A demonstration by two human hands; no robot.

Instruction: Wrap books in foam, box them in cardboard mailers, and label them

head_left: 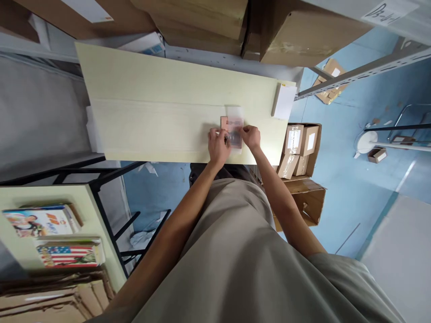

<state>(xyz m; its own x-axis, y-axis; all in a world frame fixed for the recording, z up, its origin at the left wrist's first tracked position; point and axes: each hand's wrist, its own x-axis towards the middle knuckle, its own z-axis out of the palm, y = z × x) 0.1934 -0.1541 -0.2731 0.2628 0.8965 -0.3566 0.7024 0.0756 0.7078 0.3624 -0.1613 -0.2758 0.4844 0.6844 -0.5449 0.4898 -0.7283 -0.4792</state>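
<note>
On the pale yellow table (pixel 151 116), a flat pinkish-orange printed item (pixel 224 121) lies partly inside a clear plastic bag (pixel 235 111). It could be a small box or a booklet; I cannot tell which. My left hand (pixel 218 146) rests on the item's left side, fingers curled over it and the near bag edge. At the bag's right edge, my right hand (pixel 251 136) has thumb and fingers pinched together on the plastic. Part of the print is hidden under my left fingers and blurred through the bag.
A white box (pixel 284 101) stands at the table's right end. Large cardboard boxes (pixel 202 27) line the shelf behind. Open cartons (pixel 305 202) sit on the floor at right, one holding smaller boxes (pixel 293 139). Books (pixel 40 222) lie on another table at lower left.
</note>
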